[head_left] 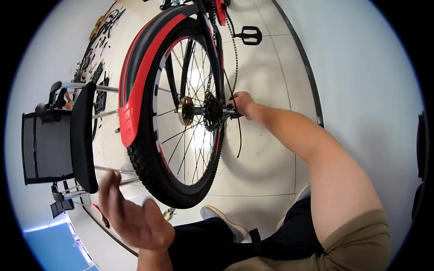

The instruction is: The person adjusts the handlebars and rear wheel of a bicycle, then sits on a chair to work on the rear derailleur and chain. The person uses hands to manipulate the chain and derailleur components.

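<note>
A bicycle's rear wheel (181, 194), with a knobby black tyre, stands before me. Over its top and left side curves a red and black mudguard (140, 77). My right hand (244, 105) is closed at the right end of the axle, beside the sprocket cassette (212, 110); its fingertips and whatever they pinch are hidden. A thin black cable (240, 140) hangs loose below that hand. The chain (236, 58) droops to the right of the frame. Nearer me and left of the tyre, my left hand (135, 221) is raised, empty, fingers apart and slightly blurred.
A black mesh chair (49, 147) with metal legs is at the left. Tools and parts (97, 74) lie along the far left floor. A pedal (250, 35) sticks out to the right. A pale wall (361, 81) borders the right side. My shoes (226, 221) are below the wheel.
</note>
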Demonstrator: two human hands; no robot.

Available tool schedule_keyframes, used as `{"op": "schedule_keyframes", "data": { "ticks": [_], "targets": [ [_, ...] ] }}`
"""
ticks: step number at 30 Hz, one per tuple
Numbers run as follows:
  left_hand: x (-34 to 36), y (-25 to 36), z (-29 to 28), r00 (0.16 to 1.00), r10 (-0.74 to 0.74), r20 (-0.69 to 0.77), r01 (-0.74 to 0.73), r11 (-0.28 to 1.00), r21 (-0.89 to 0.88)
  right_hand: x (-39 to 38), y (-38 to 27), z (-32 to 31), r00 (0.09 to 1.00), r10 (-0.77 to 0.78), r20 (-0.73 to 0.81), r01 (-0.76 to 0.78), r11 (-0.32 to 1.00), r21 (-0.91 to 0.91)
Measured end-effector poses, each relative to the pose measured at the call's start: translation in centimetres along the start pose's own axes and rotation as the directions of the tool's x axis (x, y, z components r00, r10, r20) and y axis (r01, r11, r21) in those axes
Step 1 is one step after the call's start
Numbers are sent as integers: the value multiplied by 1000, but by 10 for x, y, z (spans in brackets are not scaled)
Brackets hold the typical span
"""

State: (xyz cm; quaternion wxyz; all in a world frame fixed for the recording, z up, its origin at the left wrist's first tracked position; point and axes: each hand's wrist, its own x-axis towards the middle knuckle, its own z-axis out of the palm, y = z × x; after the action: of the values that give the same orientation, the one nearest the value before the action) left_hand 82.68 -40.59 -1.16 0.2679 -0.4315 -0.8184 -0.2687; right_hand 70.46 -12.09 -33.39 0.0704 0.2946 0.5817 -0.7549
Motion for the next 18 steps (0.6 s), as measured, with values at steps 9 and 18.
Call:
{"op": "schedule_keyframes", "data": {
  "ticks": [9, 18],
  "targets": [
    [-31, -17, 30, 818, -473, 326, 566, 761, -316, 2, -17, -6, 994, 45, 96, -63, 978, 201],
    [-22, -16, 41, 808, -479, 343, 588, 690, -422, 13, -12, -28, 926, 182, 330, -219, 973, 77]
  ]
}}
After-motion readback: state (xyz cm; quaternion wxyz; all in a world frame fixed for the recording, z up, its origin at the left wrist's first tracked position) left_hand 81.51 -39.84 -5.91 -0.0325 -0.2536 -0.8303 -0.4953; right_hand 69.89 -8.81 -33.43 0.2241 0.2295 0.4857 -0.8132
